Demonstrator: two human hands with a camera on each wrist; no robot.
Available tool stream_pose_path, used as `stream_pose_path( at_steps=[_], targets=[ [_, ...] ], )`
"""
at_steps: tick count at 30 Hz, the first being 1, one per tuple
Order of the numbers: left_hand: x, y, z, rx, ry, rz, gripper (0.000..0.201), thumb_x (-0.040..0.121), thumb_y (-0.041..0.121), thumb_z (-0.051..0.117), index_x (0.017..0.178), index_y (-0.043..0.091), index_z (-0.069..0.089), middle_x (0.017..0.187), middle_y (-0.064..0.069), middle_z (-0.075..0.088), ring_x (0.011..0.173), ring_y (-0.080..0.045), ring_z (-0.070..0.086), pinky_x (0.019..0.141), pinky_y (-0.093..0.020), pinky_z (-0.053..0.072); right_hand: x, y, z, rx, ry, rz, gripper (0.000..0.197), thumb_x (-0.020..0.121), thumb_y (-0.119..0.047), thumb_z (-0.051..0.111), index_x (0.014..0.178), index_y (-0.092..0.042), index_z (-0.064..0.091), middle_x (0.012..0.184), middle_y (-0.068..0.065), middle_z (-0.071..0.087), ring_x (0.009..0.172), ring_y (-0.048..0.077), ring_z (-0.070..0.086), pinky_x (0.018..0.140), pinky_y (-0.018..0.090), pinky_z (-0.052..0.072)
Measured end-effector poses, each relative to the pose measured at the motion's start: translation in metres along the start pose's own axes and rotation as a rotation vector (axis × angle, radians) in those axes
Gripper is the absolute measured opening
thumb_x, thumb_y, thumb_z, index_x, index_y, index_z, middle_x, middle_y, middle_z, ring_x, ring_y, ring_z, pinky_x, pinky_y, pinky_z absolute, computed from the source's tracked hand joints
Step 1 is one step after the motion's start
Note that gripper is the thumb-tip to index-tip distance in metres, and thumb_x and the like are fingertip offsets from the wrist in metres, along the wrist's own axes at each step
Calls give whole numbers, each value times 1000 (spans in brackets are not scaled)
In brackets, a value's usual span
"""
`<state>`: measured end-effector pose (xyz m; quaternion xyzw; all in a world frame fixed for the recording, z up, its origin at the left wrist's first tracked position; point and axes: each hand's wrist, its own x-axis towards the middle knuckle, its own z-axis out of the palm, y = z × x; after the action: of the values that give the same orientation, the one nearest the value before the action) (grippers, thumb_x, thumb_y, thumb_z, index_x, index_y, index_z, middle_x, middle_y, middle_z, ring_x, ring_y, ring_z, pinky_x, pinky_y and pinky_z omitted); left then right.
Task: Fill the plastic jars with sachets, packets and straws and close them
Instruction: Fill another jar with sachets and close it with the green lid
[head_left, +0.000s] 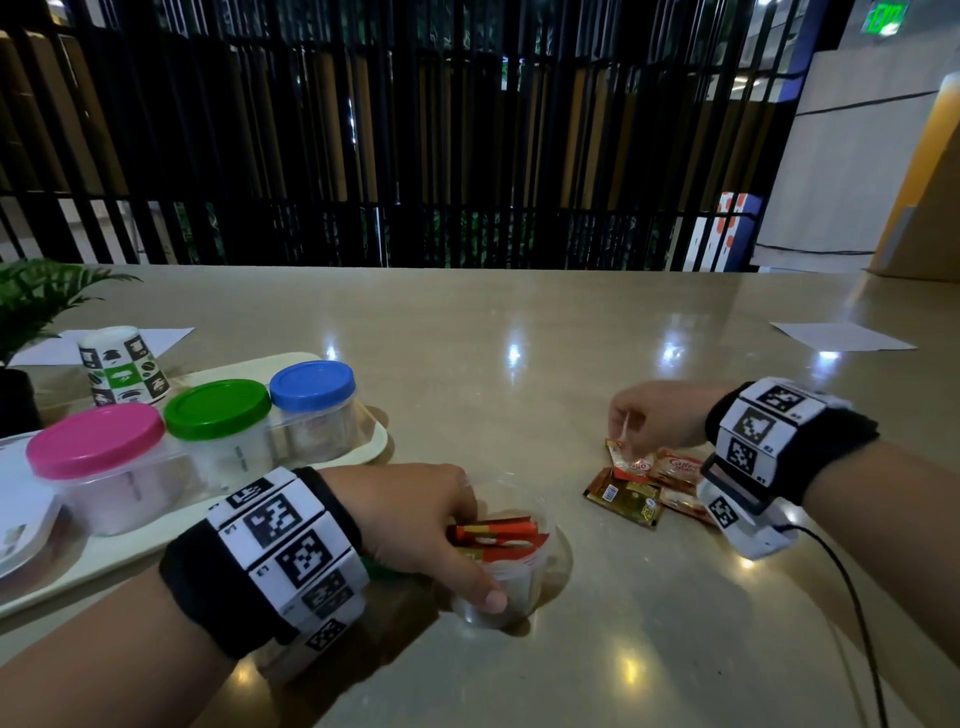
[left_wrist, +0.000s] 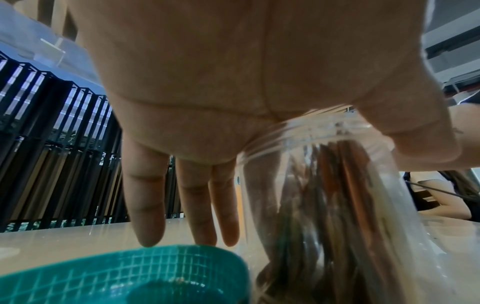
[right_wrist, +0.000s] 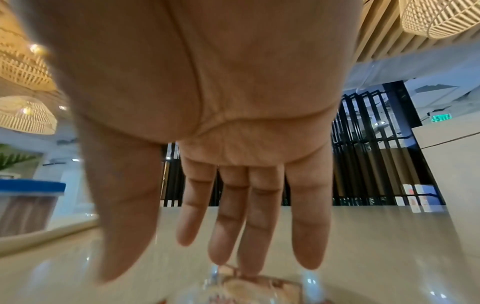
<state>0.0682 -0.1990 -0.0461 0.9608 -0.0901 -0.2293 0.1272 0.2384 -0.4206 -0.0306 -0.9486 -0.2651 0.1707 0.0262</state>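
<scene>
At a worktop (head_left: 519, 338), a person's left hand (head_left: 415, 519) steadies an open clear jar (head_left: 524, 587), its grip curled round the wall, thumb in front and a finger behind; red and orange sachets (head_left: 493, 535) already stand inside. The right hand (head_left: 660, 415) reaches over a small pile of packets (head_left: 639, 483) well to the jar's right, fingers bent down onto the top one; whether that grip has closed cannot be told. A green lid (left_wrist: 124, 275) lies beside the jar. Best practice, likely: pinch one packet by its edge, drop it upright among the others, keep the jar braced. Three lidded jars (head_left: 218, 431) wait on a tray (head_left: 374, 441).
</scene>
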Motion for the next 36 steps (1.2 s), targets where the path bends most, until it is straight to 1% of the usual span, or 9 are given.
stream_pose_path(
  at_steps=[2, 4, 8, 12, 19, 25, 27, 32, 36],
  targets=[
    [0, 0, 0, -6, -5, -3, 70, 68, 73, 67, 115, 21, 65, 118, -4, 60, 107, -20, 58, 98, -43, 48, 1, 3, 7, -33, -97, 28, 38, 77, -28, 77, 109, -31, 57, 111, -9, 53, 102, 12, 52, 84, 28, 44],
    [0, 0, 0, -9, 2, 10, 78, 57, 81, 62, 111, 23, 66, 116, -4, 61, 105, -19, 59, 96, -43, 50, 0, 2, 13, -50, -157, 27, 58, 73, -30, 80, 123, -34, 52, 119, -9, 45, 109, 14, 47, 89, 31, 44],
    [1, -1, 1, -2, 7, 18, 88, 49, 85, 56, 112, 24, 66, 114, 3, 59, 103, -15, 58, 96, -40, 50, 3, 0, 23, -140, -188, 9, 78, 65, -41, 84, 131, -43, 41, 129, -6, 35, 121, 21, 41, 100, 43, 43],
    [2, -1, 1, 8, -5, 19, 78, 62, 77, 65, 117, 22, 64, 116, 4, 56, 105, -15, 56, 97, -40, 49, 2, -4, 27, -161, -156, -51, 62, 65, -40, 84, 115, -38, 48, 125, -6, 38, 110, 18, 45, 92, 38, 47],
    [1, -2, 2, 31, 10, 9, 94, 47, 87, 54, 118, 26, 62, 114, 14, 48, 104, -10, 52, 96, -37, 48, 2, -10, 28, -137, -134, -117, 43, 66, -35, 84, 98, -31, 56, 117, -5, 40, 101, 16, 46, 90, 38, 47],
    [1, -1, 1, 23, -2, 12, 81, 58, 80, 61, 116, 24, 64, 115, 10, 51, 104, -12, 54, 96, -39, 49, 0, -8, 29, -136, -128, -126, 50, 69, -35, 82, 110, -32, 54, 120, -6, 40, 104, 16, 46, 92, 38, 48],
    [1, 0, 1, 24, 8, 5, 84, 54, 83, 60, 115, 26, 64, 114, 12, 50, 104, -11, 53, 96, -38, 49, -1, -9, 29, -142, -118, -133, 50, 71, -32, 81, 113, -32, 54, 120, -5, 41, 105, 16, 47, 92, 36, 48],
    [0, 0, 0, 20, 3, 7, 78, 61, 78, 64, 118, 25, 63, 117, 11, 49, 106, -12, 52, 98, -38, 48, -4, -13, 29, -144, -52, -161, 36, 79, -18, 73, 107, -33, 56, 114, -8, 46, 102, 13, 49, 81, 27, 48],
    [0, 1, 0, 20, 9, 5, 70, 68, 72, 68, 118, 22, 64, 118, 9, 51, 106, -13, 53, 99, -39, 47, -9, -17, 31, -72, 44, -171, 29, 82, -15, 64, 105, -31, 55, 110, -7, 54, 97, 13, 55, 84, 31, 53]
  ],
)
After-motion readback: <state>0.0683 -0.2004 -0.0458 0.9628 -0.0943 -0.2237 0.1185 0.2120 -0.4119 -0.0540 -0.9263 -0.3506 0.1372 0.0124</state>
